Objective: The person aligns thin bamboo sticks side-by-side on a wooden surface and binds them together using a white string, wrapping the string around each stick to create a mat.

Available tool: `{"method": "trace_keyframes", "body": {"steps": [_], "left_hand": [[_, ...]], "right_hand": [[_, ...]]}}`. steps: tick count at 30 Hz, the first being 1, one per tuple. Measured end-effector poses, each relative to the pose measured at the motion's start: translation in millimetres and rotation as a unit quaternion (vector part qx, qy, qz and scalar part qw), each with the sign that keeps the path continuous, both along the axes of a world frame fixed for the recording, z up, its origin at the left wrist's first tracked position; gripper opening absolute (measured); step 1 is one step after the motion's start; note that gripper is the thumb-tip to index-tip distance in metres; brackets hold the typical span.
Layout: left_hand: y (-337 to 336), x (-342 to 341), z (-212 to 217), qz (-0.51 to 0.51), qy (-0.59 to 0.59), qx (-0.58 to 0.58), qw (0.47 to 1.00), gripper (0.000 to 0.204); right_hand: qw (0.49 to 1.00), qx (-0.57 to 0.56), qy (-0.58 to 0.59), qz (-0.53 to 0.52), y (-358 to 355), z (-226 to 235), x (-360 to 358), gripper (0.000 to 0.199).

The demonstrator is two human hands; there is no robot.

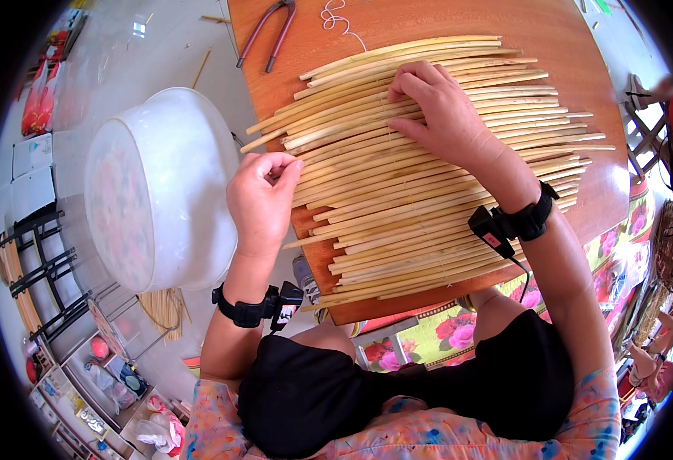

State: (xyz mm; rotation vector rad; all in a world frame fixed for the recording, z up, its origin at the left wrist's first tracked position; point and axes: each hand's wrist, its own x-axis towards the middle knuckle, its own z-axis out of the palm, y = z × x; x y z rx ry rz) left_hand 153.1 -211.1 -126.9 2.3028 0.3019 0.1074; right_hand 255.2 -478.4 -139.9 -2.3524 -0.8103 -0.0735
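A mat of pale yellow reed sticks (421, 184), laid side by side and crossed by thin ties, covers much of the brown wooden table (605, 184). My left hand (263, 195) is closed at the left ends of the sticks, thumb against curled index finger; whatever lies in that pinch is hidden. Over the upper middle of the mat is my right hand (444, 115). Its fingers are bent and the thumb stands apart from them, the tips touching the sticks. Each wrist wears a black strap with a small box.
Pincers with dark red handles (269, 34) and a loose white string (336, 19) lie at the table's far side. Left of the table stands a large whitish plastic tub (190, 184). More sticks (166, 313) are below it. Flowered cloth (444, 337) shows under the near edge.
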Motion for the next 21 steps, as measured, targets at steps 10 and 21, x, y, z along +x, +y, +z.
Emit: {"method": "trace_keyframes", "body": {"steps": [10,21], "left_hand": [[-4,-5,7,-0.069,-0.085,0.268,0.957,0.007],[-7,-1,1,-0.002,-0.028,0.072,0.997,0.010]], "right_hand": [[0.999,0.010,0.029,-0.015,1,1,-2,0.031],[0.999,0.009,0.032,-0.018,1,-2,-2,0.032]]}}
